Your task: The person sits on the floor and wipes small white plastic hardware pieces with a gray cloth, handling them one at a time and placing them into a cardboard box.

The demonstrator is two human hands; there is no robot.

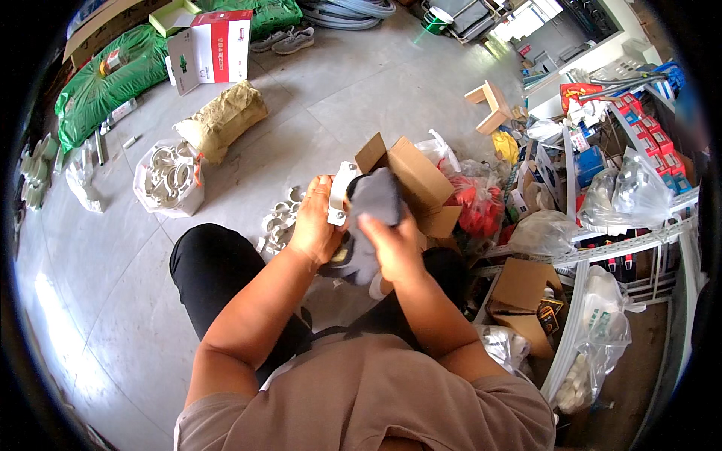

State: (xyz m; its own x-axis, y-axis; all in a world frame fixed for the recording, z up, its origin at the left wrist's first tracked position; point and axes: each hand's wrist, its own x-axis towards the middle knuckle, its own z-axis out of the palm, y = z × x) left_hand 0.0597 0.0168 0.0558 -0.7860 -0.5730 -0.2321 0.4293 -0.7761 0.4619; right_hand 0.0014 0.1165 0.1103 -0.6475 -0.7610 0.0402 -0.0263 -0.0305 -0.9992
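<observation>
My left hand (313,225) grips a white pipe clamp (342,191) with bolted ends, held up in front of my knees. Bunched in my right hand (397,248) is a dark grey cloth (377,197), which is pressed close against the clamp's right side and hides part of it. The cloth's lower end hangs between my legs. On the floor beyond my left forearm lies a loose pile of similar pipe clamps (278,225). An open cardboard box (420,177) stands just past my right hand; its inside is mostly hidden.
A clear plastic bag of clamps (169,180) sits left on the tiled floor, near a wrapped yellowish bundle (225,118). Metal shelving (626,242) crowded with bags and boxes runs along my right. A small wooden stool (491,107) lies farther off. Green sacks (118,79) line the far left.
</observation>
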